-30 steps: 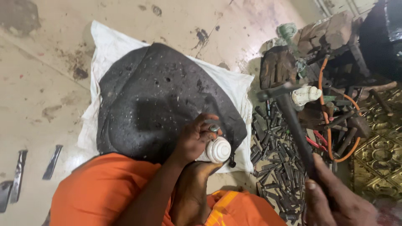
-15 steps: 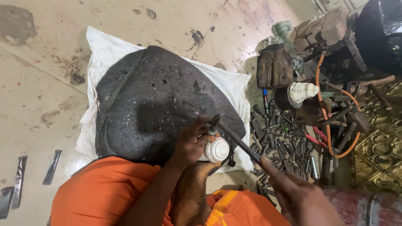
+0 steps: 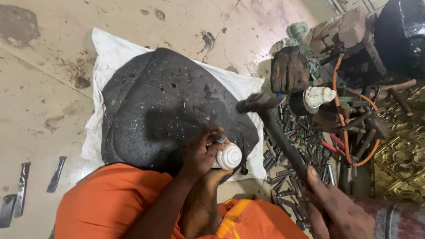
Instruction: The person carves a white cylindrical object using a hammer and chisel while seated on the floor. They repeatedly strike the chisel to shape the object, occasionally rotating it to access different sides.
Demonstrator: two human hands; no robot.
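Over dark stone (image 3: 164,106), left hand (image 3: 201,155) grip apparently clamped on white shell (image 3: 229,156), right hand (image 3: 338,212) grip clamped on raised hammer (image 3: 274,128)

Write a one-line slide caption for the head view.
Left hand steadies a white conch shell against a black pad; right hand holds a hammer raised.

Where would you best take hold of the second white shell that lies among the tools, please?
Probably by the wide, rounded body of the shell, coming from above. It lies on its side with the narrower end pointing right, toward the orange cable, and dark tools crowd it below and to the left, so the top seems the freest side.
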